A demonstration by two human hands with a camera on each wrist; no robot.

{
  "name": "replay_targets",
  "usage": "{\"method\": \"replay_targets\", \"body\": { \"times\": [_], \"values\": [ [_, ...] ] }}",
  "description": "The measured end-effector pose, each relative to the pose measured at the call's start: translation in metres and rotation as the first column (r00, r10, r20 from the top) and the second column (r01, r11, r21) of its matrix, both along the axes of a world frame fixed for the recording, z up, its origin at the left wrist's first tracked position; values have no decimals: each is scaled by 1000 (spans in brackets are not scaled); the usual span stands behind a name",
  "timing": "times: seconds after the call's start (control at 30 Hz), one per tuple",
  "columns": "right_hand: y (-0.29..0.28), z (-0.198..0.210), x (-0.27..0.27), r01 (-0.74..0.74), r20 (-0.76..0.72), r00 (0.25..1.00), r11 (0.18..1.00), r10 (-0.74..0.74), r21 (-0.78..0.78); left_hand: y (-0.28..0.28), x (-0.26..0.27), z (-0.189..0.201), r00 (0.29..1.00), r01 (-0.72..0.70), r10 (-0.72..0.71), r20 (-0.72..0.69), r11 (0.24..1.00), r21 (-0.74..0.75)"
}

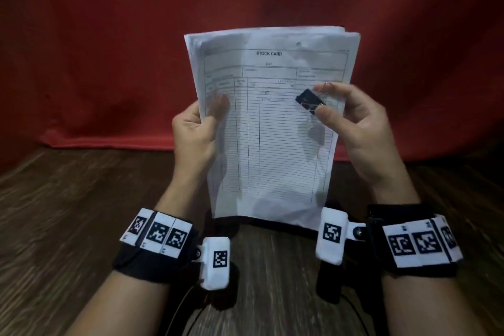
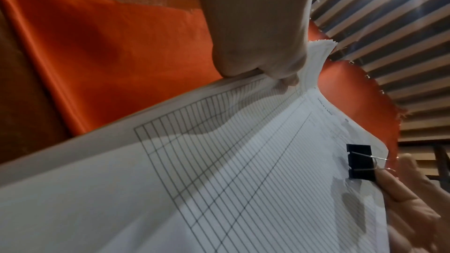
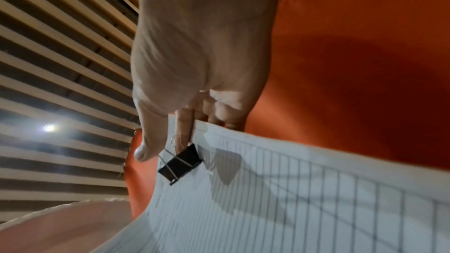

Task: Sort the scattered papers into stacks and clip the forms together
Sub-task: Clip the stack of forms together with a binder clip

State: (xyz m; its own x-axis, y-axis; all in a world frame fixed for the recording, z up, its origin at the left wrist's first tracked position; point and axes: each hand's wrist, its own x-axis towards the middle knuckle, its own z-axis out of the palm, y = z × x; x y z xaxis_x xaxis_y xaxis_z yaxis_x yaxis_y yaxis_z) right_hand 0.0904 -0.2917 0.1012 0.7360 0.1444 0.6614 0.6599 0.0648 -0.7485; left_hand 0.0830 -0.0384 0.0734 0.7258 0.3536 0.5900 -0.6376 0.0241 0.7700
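Observation:
A stack of white ruled forms (image 1: 272,128) headed STOCK CARD stands upright in front of me, its lower edge near the table. My left hand (image 1: 196,128) grips the stack's left edge, thumb on the front sheet, and the thick sheaf of forms (image 2: 243,180) shows in the left wrist view. My right hand (image 1: 351,123) pinches a black binder clip (image 1: 309,102) by its wire handles in front of the right side of the top sheet. The same binder clip (image 3: 180,163) hangs from thumb and forefinger over the forms (image 3: 292,199), and this clip (image 2: 360,163) does not bite the paper.
A dark wooden table (image 1: 54,213) lies below the hands. A red cloth (image 1: 109,49) hangs behind as a backdrop and drapes onto the table's far edge. A slatted ceiling (image 3: 60,64) with a lamp shows in the wrist views.

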Motion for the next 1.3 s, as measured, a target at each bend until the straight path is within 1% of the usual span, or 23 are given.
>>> {"method": "replay_targets", "body": {
  "times": [0.07,0.17,0.27,0.33,0.43,0.53,0.63,0.8,0.9,1.0,1.3],
  "values": [
    [-4,-4,2,-19,-42,999,998,17,-54,2,3,-6,999,-19,20,-32,999,26],
    [-11,-16,9,-49,-145,989,985,25,-168,6,6,-20,990,46,-39,-133,998,48],
    [-15,-22,13,-94,-182,981,985,67,-144,13,4,-17,981,115,-102,-163,991,71],
    [-16,-21,13,-121,-186,978,985,96,-124,17,0,-9,986,115,-100,-134,987,116],
    [-18,-21,14,-151,-190,974,980,125,-128,19,-7,5,998,60,-57,-23,984,169],
    [-19,-21,12,-177,-204,968,975,148,-131,21,-11,15,996,-63,40,84,957,282],
    [-15,-20,10,-192,-213,963,974,164,-120,25,-9,19,983,-169,129,132,917,361],
    [-11,-20,9,-204,-215,961,971,175,-122,24,-5,17,975,-215,173,139,896,390],
    [-12,-18,8,-198,-203,963,976,176,-92,28,-6,21,983,-164,110,149,890,426],
    [-12,-16,7,-206,-185,964,976,189,-76,27,-9,26,974,-217,155,167,857,468],
    [-15,-18,11,-184,-172,971,979,167,-85,29,-18,32,973,-224,170,159,863,453]
  ]
}}
